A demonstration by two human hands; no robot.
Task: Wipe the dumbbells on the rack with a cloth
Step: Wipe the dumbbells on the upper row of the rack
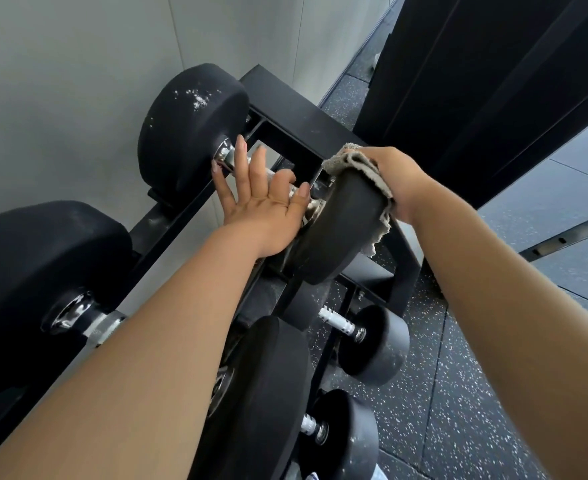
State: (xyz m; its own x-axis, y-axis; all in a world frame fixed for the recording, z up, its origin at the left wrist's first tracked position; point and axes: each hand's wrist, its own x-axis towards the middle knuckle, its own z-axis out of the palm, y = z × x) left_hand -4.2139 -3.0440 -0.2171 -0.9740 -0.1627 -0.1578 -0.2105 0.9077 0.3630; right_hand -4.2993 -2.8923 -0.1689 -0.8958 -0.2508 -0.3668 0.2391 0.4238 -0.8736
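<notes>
A black dumbbell (337,233) lies across the top tier of the black rack (282,109), its far head (192,129) flecked with white. My left hand (261,199) rests on its chrome handle with the fingers spread and mostly straight. My right hand (396,178) presses a grey cloth (358,164) over the top edge of the dumbbell's near head, fingers curled round the cloth. Part of the cloth hangs down the head's right side.
Another large dumbbell (43,282) sits at the left on the same tier. Smaller dumbbells (372,344) lie on the lower tiers. A white wall is behind the rack, speckled black rubber floor (476,393) to the right, and a black upright frame (476,81) beyond.
</notes>
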